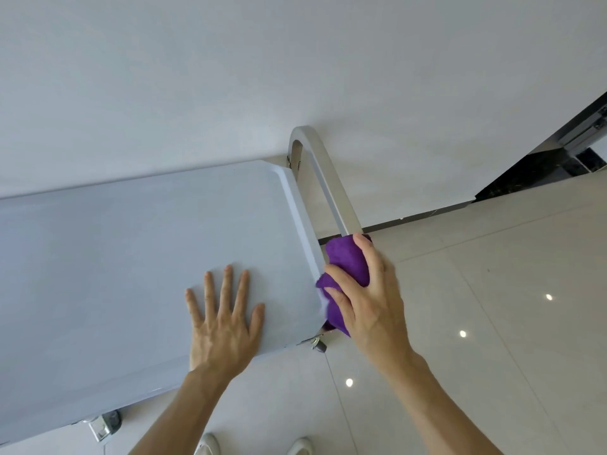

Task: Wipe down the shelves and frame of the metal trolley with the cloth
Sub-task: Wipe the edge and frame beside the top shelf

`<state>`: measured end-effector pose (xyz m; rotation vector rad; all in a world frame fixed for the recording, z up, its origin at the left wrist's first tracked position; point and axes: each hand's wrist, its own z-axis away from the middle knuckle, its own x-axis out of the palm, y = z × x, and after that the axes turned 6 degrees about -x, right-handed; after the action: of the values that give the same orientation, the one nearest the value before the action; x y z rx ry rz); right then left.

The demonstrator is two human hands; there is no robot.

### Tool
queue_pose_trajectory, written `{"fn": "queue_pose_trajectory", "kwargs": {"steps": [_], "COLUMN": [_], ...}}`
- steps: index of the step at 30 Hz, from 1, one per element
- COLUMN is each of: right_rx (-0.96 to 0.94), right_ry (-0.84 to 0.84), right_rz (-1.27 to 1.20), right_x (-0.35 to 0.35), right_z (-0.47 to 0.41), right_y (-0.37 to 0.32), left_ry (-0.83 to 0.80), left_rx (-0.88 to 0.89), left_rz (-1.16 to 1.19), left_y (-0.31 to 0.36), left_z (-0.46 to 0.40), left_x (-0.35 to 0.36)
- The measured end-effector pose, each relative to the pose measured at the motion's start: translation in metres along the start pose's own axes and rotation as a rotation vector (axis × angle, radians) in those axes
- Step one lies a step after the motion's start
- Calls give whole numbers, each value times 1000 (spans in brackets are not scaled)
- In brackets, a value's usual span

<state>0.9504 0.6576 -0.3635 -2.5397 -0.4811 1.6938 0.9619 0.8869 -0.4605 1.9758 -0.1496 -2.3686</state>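
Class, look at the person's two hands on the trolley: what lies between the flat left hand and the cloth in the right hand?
In the head view, only bare shelf top and its raised edge separate the left hand from the purple cloth gripped by the right hand.

Plain white wall (295,60) — glossy pale tiled floor (492,274) reflecting ceiling lights; dark baseboard (420,214).
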Motion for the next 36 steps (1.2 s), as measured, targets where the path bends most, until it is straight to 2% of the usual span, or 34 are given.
{"fn": "queue_pose_trajectory", "kwargs": {"steps": [8,17,22,26,33,36], "right_rx": [33,-15,3,2,19,60], "right_ry": [17,-325,-360,-331,-314,-335], "right_rz": [-112,-34,25,58,50,52], "right_x": [9,17,36,31,-6,-8], "right_z": [-26,-139,-184,-166,-68,-57], "right_y": [8,23,21,18,9,9], "left_ry": [27,20,14,12,11,22], "left_rx": [-6,-7,-9,-11,-10,-1], "left_rz": [4,-11,-6,-9,-2,10], "left_y": [4,4,4,4,4,5], "left_z": [-2,-1,-2,0,0,0], "left_x": [-1,-1,-1,-1,-3,-4]}}
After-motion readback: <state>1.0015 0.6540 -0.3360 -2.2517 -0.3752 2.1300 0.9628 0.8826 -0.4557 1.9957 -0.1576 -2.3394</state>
